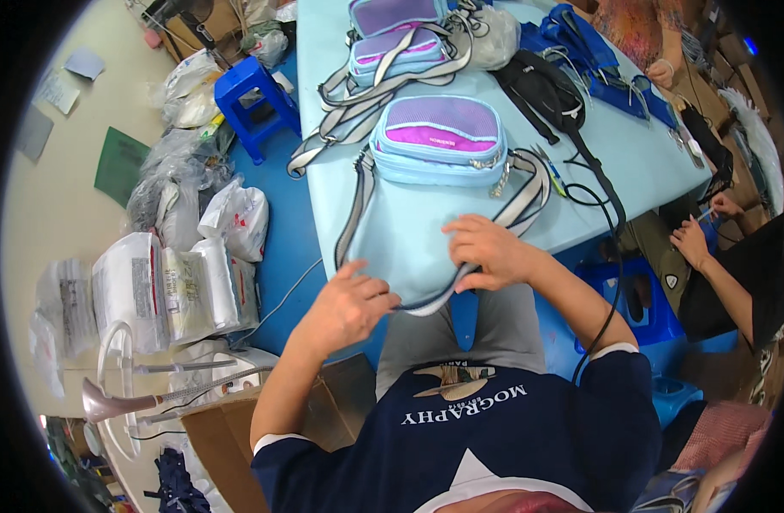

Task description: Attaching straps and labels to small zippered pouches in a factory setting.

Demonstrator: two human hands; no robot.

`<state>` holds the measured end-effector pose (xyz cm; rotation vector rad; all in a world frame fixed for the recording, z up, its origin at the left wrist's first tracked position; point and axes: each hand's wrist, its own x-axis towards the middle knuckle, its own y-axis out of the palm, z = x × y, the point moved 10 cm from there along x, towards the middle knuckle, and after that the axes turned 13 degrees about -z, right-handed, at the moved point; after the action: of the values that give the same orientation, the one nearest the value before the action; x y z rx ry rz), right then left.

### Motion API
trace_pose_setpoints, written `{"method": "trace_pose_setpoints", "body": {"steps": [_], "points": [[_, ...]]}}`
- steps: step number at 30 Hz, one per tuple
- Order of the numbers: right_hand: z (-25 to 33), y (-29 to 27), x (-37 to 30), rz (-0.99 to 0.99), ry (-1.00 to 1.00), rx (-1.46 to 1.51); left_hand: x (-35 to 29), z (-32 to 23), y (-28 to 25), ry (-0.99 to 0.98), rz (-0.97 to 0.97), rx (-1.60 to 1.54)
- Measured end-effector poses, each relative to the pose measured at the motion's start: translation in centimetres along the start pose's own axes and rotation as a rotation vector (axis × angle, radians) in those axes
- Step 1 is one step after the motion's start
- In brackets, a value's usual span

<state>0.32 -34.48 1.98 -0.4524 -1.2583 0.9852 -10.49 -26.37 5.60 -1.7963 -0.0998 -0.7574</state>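
A small light-blue and purple shoulder bag (443,141) stands on the table in front of me, its zipper pulls dangling at the right side. Its grey, white and black striped strap (360,201) loops down from both ends of the bag toward the table's near edge. My left hand (351,306) is closed on the strap's lower left stretch. Close by, my right hand (488,252) grips the strap on the other side, thumb low and fingers curled. Between the hands, a short piece of strap sags over the table edge above my lap.
More purple bags (398,53) with tangled straps lie at the far end of the light-blue table (324,205). To the right are a black sling bag (542,90), snips (553,171) and blue fabric pieces (580,51). Wrapped packages (131,291) and a blue stool (255,103) stand left; co-workers sit right.
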Motion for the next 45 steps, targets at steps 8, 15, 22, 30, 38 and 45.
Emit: {"method": "trace_pose_setpoints", "body": {"steps": [8,15,22,30,38,45], "points": [[-2.0,-4.3,-5.4,0.132,0.300,-0.163,-1.7,4.2,-0.4,-0.307,0.005,-0.152],[-7.3,-5.9,-4.4,-0.162,0.729,-0.421,2.0,0.5,3.5,0.005,0.018,-0.103],[-12.1,4.1,4.2,0.069,0.866,-0.191,7.4,-2.3,10.0,0.144,0.000,-0.061],[-12.1,4.3,5.7,-0.111,0.739,0.251,6.8,1.0,5.8,-0.021,-0.359,-0.063],[-7.5,-1.3,3.5,-0.204,0.333,-0.220,2.8,3.7,2.9,-0.145,-0.335,-0.023],[-9.8,1.6,3.8,-0.058,0.499,-0.207,3.2,3.0,6.8,-0.106,0.021,-0.042]]}}
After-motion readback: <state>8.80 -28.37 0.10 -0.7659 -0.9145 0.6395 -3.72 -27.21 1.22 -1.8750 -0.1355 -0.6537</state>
